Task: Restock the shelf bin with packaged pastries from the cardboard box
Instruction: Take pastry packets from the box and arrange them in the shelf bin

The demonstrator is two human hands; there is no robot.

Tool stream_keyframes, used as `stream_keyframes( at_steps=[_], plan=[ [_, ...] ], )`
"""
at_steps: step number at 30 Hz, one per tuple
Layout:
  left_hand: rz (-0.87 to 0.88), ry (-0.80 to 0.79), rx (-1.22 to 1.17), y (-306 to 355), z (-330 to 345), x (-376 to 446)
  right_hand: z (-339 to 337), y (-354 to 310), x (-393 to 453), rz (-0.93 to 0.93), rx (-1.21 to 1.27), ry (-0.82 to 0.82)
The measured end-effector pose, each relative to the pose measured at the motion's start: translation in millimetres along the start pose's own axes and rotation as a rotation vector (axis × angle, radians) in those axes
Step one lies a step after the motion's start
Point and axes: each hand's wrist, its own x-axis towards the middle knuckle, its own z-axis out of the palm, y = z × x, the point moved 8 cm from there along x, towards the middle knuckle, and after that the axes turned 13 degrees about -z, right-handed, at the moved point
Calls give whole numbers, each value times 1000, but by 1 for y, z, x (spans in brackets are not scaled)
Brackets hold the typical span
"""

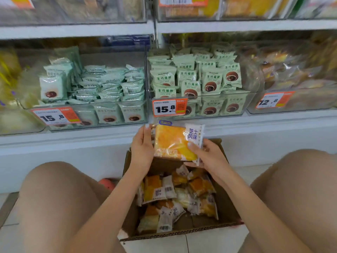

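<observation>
My knees (54, 194) flank the cardboard box (226, 212) of packaged pastries (175, 198); above its far edge, my left hand (142, 148) and right hand (209, 157) clamp one pastry pack (173, 143) below the shelf bin (200, 105).

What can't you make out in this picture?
Head view only:
- Top shelf bins: blurred and cut by the upper edge.
- Small print on the price tag: too small.
- Cardboard box floor: covered by packaged pastries.
- Back of the held pastry pack: faces away; both hands' fingers cover its edges.
</observation>
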Motion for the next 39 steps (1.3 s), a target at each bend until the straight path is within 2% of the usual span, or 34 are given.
stream_keyframes(
  at_steps=[4, 8, 11, 13, 15, 17, 19, 21, 26, 32, 36, 39],
  plan=[
    [247, -26, 6, 105, 3, 7, -1, -106, 28, -186, -270, -40],
    [528, 64, 35, 225, 4, 12, 2, -221, 61, -409, -277, -25],
    [617, 179, 21, 291, 0, 18, -2, -313, 84, -591, -301, 11],
    [769, 315, 154, 322, 2, 22, -9, -372, 100, -721, -264, 87],
    [980, 444, 384, 344, 19, 27, -14, -419, 118, -835, -266, 150],
    [1174, 498, 622, 351, 52, 38, -14, -449, 145, -878, -350, 166],
    [1271, 548, 820, 348, 83, 55, -9, -460, 179, -849, -482, 156],
    [1289, 624, 934, 344, 97, 69, 0, -459, 214, -801, -559, 116],
    [1344, 716, 949, 337, 98, 72, 30, -442, 273, -706, -657, -35],
    [1393, 734, 896, 336, 98, 71, 26, -441, 275, -773, -874, 111],
    [1359, 657, 922, 336, 99, 72, 24, -434, 270, -718, -893, 114],
    [1265, 596, 1022, 338, 103, 74, 20, -437, 242, -688, -909, 159]
  ],
)
